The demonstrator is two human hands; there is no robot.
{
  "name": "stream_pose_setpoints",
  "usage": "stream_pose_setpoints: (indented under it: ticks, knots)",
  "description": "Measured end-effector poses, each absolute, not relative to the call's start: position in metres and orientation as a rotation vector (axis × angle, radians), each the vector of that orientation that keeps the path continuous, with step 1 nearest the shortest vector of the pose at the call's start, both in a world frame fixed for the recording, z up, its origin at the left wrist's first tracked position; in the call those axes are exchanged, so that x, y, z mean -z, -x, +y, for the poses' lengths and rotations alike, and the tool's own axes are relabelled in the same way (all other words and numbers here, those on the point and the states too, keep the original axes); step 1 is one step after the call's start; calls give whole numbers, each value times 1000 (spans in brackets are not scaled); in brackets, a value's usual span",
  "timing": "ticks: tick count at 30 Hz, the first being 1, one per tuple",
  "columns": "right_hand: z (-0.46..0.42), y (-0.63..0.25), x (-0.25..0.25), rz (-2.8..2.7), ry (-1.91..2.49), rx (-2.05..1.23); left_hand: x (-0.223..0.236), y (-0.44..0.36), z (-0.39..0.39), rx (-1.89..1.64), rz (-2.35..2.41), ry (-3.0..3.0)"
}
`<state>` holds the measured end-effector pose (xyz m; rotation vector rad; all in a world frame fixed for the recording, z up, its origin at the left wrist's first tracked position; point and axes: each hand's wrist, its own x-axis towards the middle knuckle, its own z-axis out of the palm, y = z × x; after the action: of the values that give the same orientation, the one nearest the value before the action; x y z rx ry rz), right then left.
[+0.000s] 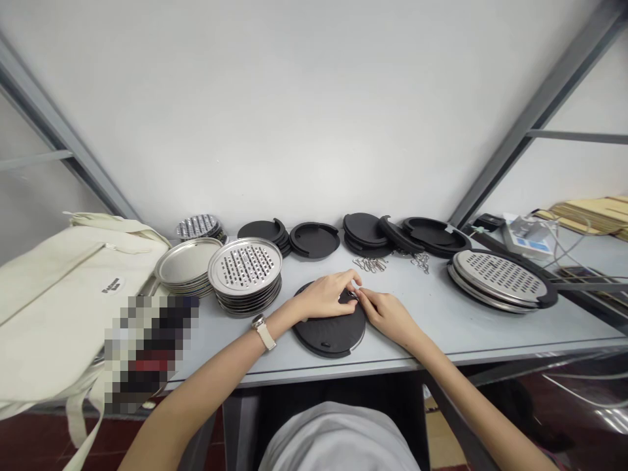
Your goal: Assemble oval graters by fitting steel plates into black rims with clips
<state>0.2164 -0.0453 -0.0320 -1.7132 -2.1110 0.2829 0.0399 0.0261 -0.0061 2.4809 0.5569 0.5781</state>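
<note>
A round black plastic disc (pixel 330 333) lies flat at the table's front, with a small slot near its lower edge. Over its upper right rim, my left hand (pixel 326 294) curls thumb and fingers around a small shiny metal wire clip (pixel 352 294). From the other side, my right hand (pixel 385 314) pinches at the same clip with closed fingertips. Much of the clip is hidden by the fingers. Behind the hands lies a loose pile of bent metal wire clips (pixel 370 264), with a smaller pile (pixel 420 261) to its right.
Stacked metal grater discs (pixel 245 267) and plain metal discs (pixel 189 261) stand left. Black plastic discs (pixel 314 240) line the back. More grater discs (pixel 500 278) lie right, near a white device (pixel 527 237). A cream bag (pixel 63 307) covers the left end.
</note>
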Motion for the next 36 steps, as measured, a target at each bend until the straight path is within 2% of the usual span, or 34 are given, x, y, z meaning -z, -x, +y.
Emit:
stream_pose_setpoints:
  ticks: [36]
  knots:
    - [-46, -219, 35, -2118, 1660, -333, -1, -37, 19, -578, 626, -2732]
